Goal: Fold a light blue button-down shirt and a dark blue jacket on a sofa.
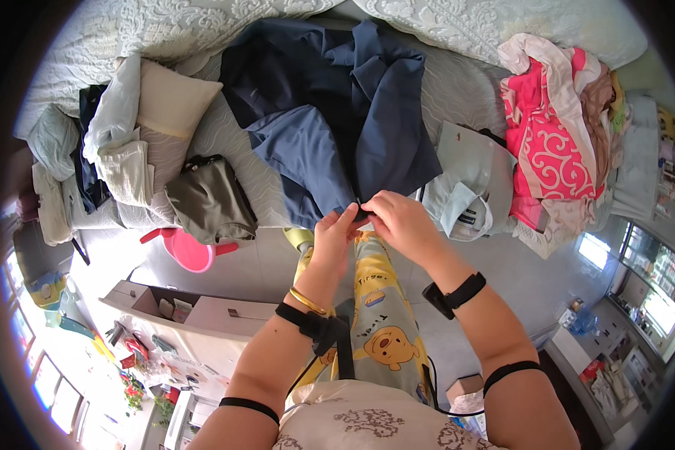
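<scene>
A dark blue jacket [396, 124] lies spread on the sofa seat, its front parted over a black lining. At its lower edge, my left hand [337, 225] and my right hand [396, 216] meet and pinch the bottom of the front opening. A small dark piece shows between the fingertips, where the zip seems to end. The fingers partly hide it, so I cannot tell whether the two zip sides are joined.
A folded olive garment [211, 199] and a beige cushion [171, 98] lie left. Right are a folded pale garment [467, 163] and a pink-and-white patterned cloth [551, 135]. A pink plastic basin [188, 250] is on the floor, near a white drawer cabinet [230, 320].
</scene>
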Demonstrator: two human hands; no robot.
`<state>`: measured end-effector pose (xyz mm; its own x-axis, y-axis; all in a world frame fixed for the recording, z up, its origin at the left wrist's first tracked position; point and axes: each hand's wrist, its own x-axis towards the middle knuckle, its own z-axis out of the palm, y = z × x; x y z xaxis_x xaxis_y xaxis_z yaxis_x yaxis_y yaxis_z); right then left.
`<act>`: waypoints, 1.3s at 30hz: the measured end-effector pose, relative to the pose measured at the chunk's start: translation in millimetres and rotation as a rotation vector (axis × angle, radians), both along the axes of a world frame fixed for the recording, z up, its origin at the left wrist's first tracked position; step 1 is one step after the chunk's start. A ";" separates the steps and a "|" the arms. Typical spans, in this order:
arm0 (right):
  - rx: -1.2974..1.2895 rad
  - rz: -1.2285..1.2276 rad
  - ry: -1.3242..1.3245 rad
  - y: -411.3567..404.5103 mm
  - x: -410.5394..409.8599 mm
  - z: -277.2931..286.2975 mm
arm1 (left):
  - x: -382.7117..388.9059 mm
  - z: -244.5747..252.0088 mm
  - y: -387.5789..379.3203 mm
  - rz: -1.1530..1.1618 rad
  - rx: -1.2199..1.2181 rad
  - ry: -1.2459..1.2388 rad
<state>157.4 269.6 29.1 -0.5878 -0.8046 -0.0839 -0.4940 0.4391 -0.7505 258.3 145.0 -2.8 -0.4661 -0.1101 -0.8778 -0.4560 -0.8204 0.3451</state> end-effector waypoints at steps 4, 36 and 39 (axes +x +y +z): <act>-0.018 0.021 -0.126 -13.7 -18.8 2.7 | -2.6 2.2 -6.2 -0.009 -0.034 0.016; -0.041 0.030 -0.410 -31.1 -47.3 -13.5 | -6.0 -8.9 -0.6 -0.002 0.019 0.149; -0.059 0.080 -0.222 -30.7 -43.9 -14.8 | -6.4 -12.1 4.5 0.006 -0.017 0.134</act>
